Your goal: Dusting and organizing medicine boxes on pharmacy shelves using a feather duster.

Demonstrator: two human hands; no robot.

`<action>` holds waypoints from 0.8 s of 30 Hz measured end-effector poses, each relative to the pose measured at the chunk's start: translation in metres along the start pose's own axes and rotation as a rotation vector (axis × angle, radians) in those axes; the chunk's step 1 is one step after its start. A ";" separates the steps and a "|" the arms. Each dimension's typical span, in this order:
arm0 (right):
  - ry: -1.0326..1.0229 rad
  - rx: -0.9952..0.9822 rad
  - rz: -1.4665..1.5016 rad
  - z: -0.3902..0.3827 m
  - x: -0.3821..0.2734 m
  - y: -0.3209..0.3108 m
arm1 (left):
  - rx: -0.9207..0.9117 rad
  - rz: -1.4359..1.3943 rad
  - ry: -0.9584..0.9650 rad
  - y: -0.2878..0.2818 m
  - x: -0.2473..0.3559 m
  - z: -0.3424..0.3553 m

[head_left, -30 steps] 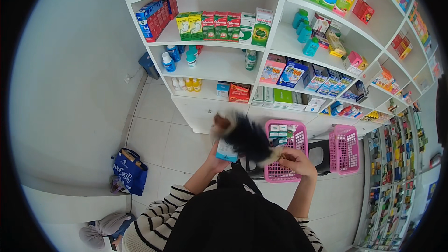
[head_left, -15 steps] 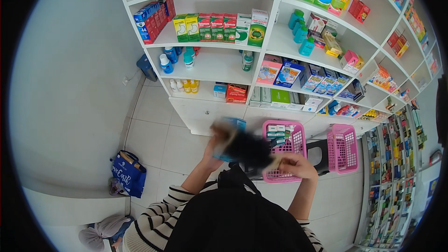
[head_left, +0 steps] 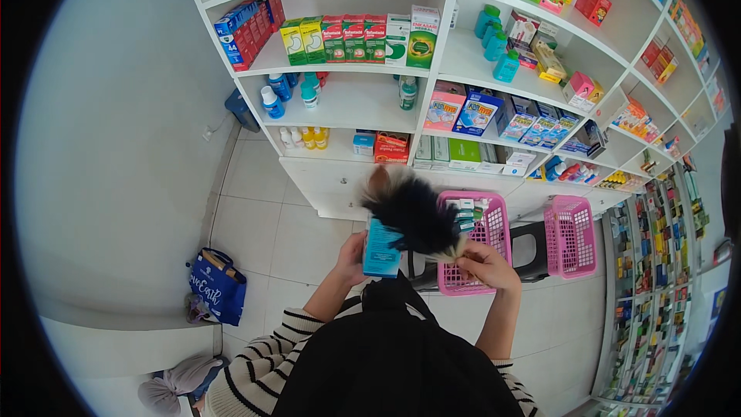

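Over the last second the black, fluffy feather duster point(head_left: 413, 212) has swung from above the left hand toward the middle, and it now lies across the top of the tall light-blue cardboard box point(head_left: 382, 247). The left hand point(head_left: 353, 256) has kept the box upright in front of the chest, fingers wrapped around its left edge, while the right hand point(head_left: 482, 264) is curled around the duster's pale handle end near the rim of the pink plastic basket point(head_left: 472, 243). The box has hardly shifted; only the duster has moved, which suggests a sweeping stroke is passing over the box's upper face rather than the box being shelved yet. The basket, holding more small boxes, sits on a dark stool point(head_left: 529, 251) just behind the hands, with a second pink basket point(head_left: 570, 235) to the right and the white shelves point(head_left: 347, 100) of packaged goods beyond.
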State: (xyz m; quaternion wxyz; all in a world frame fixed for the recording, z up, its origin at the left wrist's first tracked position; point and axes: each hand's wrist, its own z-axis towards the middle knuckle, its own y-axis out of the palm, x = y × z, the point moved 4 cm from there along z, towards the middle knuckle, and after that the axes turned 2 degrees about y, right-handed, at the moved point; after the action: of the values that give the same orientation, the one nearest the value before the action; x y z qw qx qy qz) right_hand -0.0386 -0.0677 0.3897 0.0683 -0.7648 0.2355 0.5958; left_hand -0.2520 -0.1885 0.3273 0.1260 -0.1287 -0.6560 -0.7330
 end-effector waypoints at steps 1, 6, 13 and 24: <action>0.080 -0.063 -0.205 -0.003 0.005 -0.001 | 0.082 0.052 -0.009 0.004 -0.006 0.001; -0.023 0.018 -0.205 -0.010 -0.002 0.009 | 0.273 0.100 0.033 -0.020 -0.015 0.000; 0.045 -0.109 -0.302 -0.008 0.004 0.013 | 0.194 0.118 -0.029 -0.011 -0.012 0.004; -0.161 0.093 -0.030 -0.007 0.014 -0.005 | -0.005 -0.112 0.037 -0.009 -0.012 0.003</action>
State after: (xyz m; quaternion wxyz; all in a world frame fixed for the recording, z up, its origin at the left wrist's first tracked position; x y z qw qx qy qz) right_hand -0.0279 -0.0700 0.3772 0.1317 -0.7137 0.2452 0.6428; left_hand -0.2443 -0.1843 0.3151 0.0968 -0.0787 -0.6580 -0.7426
